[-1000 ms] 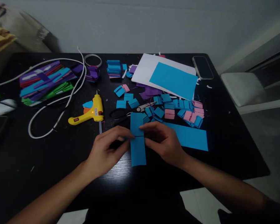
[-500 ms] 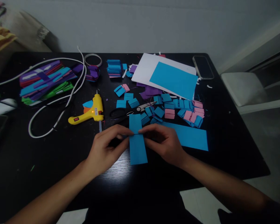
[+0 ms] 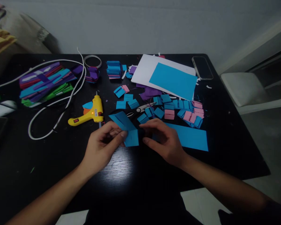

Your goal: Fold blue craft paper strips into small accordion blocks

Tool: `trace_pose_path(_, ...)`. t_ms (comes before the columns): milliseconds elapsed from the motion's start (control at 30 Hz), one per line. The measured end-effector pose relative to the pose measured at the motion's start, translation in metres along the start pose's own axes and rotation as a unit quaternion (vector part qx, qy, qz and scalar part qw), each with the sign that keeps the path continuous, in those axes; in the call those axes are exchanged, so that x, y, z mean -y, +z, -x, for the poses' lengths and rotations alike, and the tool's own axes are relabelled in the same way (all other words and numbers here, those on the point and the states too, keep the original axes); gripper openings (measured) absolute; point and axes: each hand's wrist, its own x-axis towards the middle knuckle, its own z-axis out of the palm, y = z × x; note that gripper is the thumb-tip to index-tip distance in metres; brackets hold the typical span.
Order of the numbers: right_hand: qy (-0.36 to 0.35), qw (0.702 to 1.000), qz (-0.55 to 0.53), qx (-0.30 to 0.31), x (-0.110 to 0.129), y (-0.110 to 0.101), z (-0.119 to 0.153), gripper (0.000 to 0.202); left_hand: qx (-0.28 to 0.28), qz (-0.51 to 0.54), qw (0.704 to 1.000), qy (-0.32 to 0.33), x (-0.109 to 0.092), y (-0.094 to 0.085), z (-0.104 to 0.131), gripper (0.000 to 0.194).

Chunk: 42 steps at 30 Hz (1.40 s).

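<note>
A creased blue paper strip [image 3: 131,137] is pinched between the thumb and fingers of my left hand [image 3: 105,142], tilted above the black table. My right hand [image 3: 166,140] is just right of the strip, thumb and forefinger apart, with a small gap to the paper. Beneath and beyond my right hand lies a flat blue paper strip [image 3: 194,137]. Several small folded blue paper pieces [image 3: 158,113] and folded pink pieces [image 3: 169,114] are scattered just past my hands. Among them lie scissors [image 3: 142,107], partly hidden.
A yellow glue gun [image 3: 96,109] with a lit orange light lies left of centre. Behind it are a looped white cable [image 3: 29,125] and bundled coloured paper strips [image 3: 46,79]. White paper [image 3: 140,68] with a blue sheet [image 3: 173,78] and a phone [image 3: 202,67] are at the back right.
The blue strip has turned and tilted to the left in my left hand, its fold now more bent. My right hand has let go of it, its fingers now apart.
</note>
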Motion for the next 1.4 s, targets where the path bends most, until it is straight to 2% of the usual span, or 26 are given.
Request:
trace_pose_path(100, -0.04, 0.998, 0.045, -0.015, 0.001, -0.001, -0.001, 0.031, 0.023, 0.035, 0.999, -0.007, -0.001, -0.002, -0.001, 0.012)
trace_pose_path(233, -0.056, 0.997, 0.055, -0.005, 0.002, -0.001, -0.002, 0.03, 0.049, 0.048, 0.998, -0.011, -0.002, -0.003, -0.001, 0.01)
trace_pose_path(400, -0.052, 0.996, -0.016, 0.068, 0.001, -0.001, 0.001, 0.045, 0.054, 0.041, 0.998, -0.018, -0.006, 0.001, -0.001, 0.01)
trace_pose_path(533, -0.022, 0.989, -0.089, 0.111, 0.0, 0.002, 0.003, 0.055, 0.036, 0.026, 0.999, -0.008, -0.005, 0.004, 0.0, 0.009)
trace_pose_path(733, 0.018, 0.991, -0.104, 0.086, -0.003, 0.005, 0.004, 0.046, -0.008, -0.017, 0.999, 0.032, -0.001, 0.004, 0.002, 0.008)
trace_pose_path(900, 0.022, 0.997, -0.052, 0.057, -0.002, 0.004, 0.002, 0.048, -0.017, -0.024, 0.998, 0.053, 0.0, 0.002, 0.002, 0.015)
trace_pose_path(1100, 0.016, 0.999, -0.003, 0.033, -0.001, 0.004, 0.001, 0.022, -0.013, -0.012, 0.999, 0.027, 0.0, 0.001, 0.002, 0.012)
trace_pose_path(1267, 0.015, 0.997, -0.048, 0.058, -0.002, 0.005, 0.004, 0.035, -0.009, 0.018, 1.0, 0.012, 0.0, 0.005, 0.002, 0.008)
trace_pose_path(1400, 0.026, 0.996, -0.073, 0.045, -0.002, 0.007, 0.005, 0.043, -0.037, 0.068, 0.997, 0.017, -0.001, 0.01, 0.001, 0.021)
